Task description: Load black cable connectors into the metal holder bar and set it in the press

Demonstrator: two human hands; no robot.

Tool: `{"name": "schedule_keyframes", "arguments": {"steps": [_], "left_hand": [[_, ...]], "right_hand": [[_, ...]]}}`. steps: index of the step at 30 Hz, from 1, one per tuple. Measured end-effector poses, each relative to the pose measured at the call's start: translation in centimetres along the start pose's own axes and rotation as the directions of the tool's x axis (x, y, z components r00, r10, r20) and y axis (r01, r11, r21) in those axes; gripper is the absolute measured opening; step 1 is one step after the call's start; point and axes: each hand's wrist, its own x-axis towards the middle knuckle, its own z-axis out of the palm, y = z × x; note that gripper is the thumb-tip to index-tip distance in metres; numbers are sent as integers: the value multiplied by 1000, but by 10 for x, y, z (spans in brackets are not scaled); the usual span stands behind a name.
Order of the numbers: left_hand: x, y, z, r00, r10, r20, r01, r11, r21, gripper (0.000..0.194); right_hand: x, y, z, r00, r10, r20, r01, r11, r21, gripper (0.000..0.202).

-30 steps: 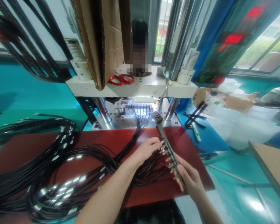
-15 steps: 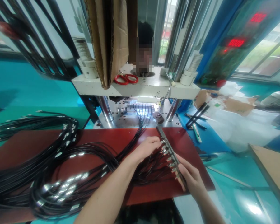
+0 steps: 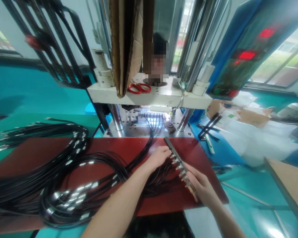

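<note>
Firstly, at far left: black cables, many, coiled and flecked with pale bands, draped over a red-brown board, looped presumably so the long lengths stay gathered. Behind, a press with a cream crosspiece; on it, one pair of red-handled scissors, apparently parked within reach. Beneath the crosspiece, a lit fixture with several cables leading into it. Next, left hand: fingertips pinched together on what seems a single cable end, at the upper part of a slotted bar. The bar slants between the hands, just right of the left fingertips; metal connectors line its left edge, their cables trailing leftward. Right hand: closed around the bar's lower part, thumb uppermost, likely to steady it against the left hand's pressure; whether the bar also rests on the board cannot be told. Lastly, a pale-green-handled tool on a blue surface.
</note>
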Motion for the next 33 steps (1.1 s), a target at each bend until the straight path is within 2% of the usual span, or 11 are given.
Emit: {"name": "schedule_keyframes", "arguments": {"steps": [4, 6, 10, 15, 18, 20, 22, 24, 27, 30, 33], "left_hand": [[0, 5, -9, 987, 71, -148, -34, 971, 238, 22], [-5, 9, -19, 974, 121, -190, -55, 945, 321, 26], [-19, 13, -43, 973, 167, -159, -87, 904, 419, 34], [-22, 0, -70, 968, 156, -195, -58, 900, 432, 30], [-9, -16, -81, 959, 141, -245, -45, 932, 359, 29], [5, -27, -84, 950, 49, -309, -6, 990, 137, 33], [22, -35, -83, 933, -103, -346, 50, 986, -158, 41], [40, -36, -79, 923, -217, -319, 91, 926, -367, 43], [62, -30, -70, 947, -246, -205, 111, 853, -510, 21], [74, -24, -64, 975, -205, -81, 108, 765, -635, 10], [77, -24, -62, 986, -165, -29, 97, 700, -708, 13]], "right_hand": [[29, -18, -16, 987, 18, 158, -2, 995, -100, 50], [48, -22, -26, 976, 32, 217, 22, 971, -239, 45], [84, -23, -39, 967, 64, 247, 105, 782, -614, 31], [97, -29, -40, 948, -39, 317, 278, 588, -760, 22], [94, -35, -37, 927, -70, 367, 361, 430, -827, 22], [91, -39, -35, 919, -59, 390, 388, 303, -870, 23], [90, -44, -34, 921, -38, 389, 386, 243, -890, 22], [93, -50, -35, 927, -14, 374, 362, 287, -887, 22], [114, -61, -33, 929, -99, 357, 357, 500, -789, 24], [157, -70, -19, 918, -275, 285, 395, 669, -630, 17], [210, -81, 9, 928, -320, 191, 372, 772, -515, 23]]}}
